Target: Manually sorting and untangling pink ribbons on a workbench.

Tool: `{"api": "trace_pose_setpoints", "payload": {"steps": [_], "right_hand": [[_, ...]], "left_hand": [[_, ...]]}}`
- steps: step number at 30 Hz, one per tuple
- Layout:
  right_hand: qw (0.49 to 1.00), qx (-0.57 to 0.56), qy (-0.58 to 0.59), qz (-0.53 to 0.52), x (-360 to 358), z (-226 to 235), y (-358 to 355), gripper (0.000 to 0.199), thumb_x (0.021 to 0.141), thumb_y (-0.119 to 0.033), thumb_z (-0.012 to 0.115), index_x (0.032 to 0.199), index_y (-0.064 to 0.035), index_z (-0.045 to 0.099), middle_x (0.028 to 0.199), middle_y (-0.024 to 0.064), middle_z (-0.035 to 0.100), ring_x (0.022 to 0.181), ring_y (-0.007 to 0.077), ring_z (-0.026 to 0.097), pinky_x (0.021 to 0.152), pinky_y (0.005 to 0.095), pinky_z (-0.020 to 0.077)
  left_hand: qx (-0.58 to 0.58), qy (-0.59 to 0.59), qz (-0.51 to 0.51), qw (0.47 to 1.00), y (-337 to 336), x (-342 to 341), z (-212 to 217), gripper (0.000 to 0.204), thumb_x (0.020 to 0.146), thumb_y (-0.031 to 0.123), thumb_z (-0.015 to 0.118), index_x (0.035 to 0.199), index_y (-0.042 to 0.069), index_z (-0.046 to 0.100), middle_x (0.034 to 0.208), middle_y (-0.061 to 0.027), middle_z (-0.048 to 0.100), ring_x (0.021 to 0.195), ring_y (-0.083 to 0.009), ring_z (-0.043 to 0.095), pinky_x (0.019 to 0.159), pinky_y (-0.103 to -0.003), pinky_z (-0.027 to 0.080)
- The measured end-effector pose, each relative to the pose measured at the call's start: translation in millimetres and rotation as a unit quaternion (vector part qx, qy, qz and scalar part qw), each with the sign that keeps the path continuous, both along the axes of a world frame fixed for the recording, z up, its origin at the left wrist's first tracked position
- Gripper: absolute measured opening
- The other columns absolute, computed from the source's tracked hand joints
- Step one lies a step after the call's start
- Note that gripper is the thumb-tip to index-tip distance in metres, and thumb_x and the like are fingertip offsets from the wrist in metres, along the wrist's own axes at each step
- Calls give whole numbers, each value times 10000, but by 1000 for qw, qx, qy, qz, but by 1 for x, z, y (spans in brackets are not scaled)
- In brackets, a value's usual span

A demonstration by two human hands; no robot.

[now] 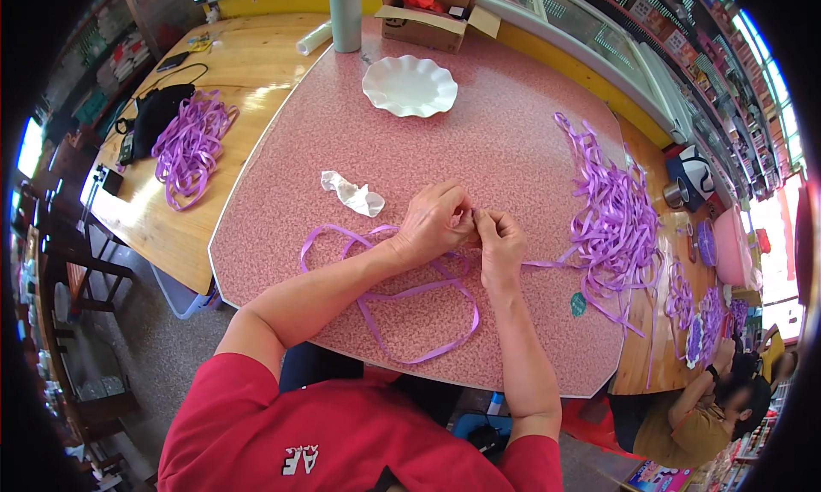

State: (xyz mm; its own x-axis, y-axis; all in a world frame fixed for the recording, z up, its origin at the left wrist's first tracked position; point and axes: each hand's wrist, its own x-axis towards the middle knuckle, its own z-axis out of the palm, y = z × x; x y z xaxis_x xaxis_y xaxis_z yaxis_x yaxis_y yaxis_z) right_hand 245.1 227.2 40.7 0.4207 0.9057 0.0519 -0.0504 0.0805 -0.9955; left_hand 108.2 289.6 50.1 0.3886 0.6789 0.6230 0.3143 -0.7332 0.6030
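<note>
Two hands at work on pink table (pixel 513 133): left hand (pixel 434 223), right hand (pixel 500 246). One loose purple ribbon (pixel 410 321) looped near them. Two ribbon heaps: one right (pixel 611 218), one far left (pixel 190 146) on wooden table (pixel 248 64). One white scalloped plate (pixel 409 86), far. One crumpled white tissue (pixel 352 193). One open cardboard box (pixel 434 13), far. One grey cylinder (pixel 345 13). One black bag (pixel 154 116), far left. One other person (pixel 710 406), near right.

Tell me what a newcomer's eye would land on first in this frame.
Both hands, the left hand and right hand, pinch a purple ribbon at the middle of the pink table. A tangled ribbon heap lies to the right, and a white scalloped plate sits at the far side.
</note>
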Motion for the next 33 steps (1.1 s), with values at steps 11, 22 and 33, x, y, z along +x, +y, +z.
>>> {"api": "trace_pose_setpoints", "payload": {"steps": [11,22,33], "right_hand": [[979,-37,196,35,3,12,-3,129,951,-171,657,910,-49,673,761,9,645,614,75,580,561,237,516],[931,157,-329,-19,2,18,-2,38,892,-38,685,890,-3,671,779,53,645,700,99,607,591,271,483],[982,-37,177,53,5,17,-3,63,944,-157,640,908,-108,653,689,-63,549,503,10,402,436,174,296]], "left_hand": [[-37,-48,-22,998,-5,3,3,130,809,4,686,921,5,621,880,-101,612,787,-240,632,679,-339,513],[-144,-44,-23,988,-4,0,9,122,796,63,702,863,3,619,806,-113,618,710,-258,621,629,-363,496],[-391,-217,-156,880,-7,3,-2,83,904,57,627,977,62,587,861,21,584,786,-59,535,687,-248,446]]}}
